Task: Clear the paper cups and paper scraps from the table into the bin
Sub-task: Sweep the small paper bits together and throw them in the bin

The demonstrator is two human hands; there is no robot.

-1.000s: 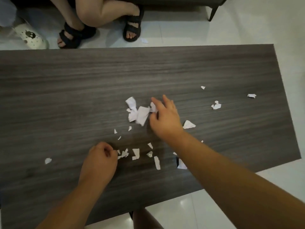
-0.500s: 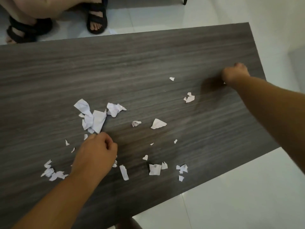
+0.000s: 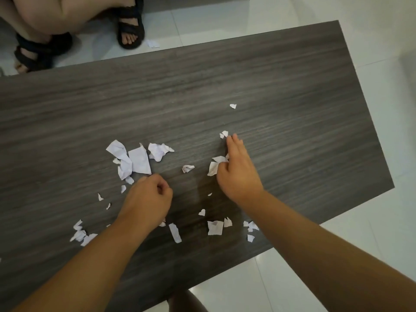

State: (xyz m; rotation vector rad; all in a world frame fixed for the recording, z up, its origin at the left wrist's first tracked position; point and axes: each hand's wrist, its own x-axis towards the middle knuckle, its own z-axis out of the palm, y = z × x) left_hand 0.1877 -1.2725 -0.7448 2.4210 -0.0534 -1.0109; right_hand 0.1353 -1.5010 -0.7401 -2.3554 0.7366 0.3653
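White torn paper scraps (image 3: 139, 159) are seen scattered flat or crumpled over the dark wood-grain bench (image 3: 292, 91). The largest crumpled pieces are clustered just beyond the left grip (image 3: 148, 197), with a loose group of small bits (image 3: 82, 235) left of its wrist and a narrow strip (image 3: 175, 232) just right of it. One folded scrap (image 3: 215, 166) is touched at the thumb side of the right grip (image 3: 236, 170), a small piece (image 3: 224, 134) lies at its fingertips, a lone bit (image 3: 233, 106) lies well beyond them, and several flat pieces (image 3: 215, 227) lie between the two forearms.
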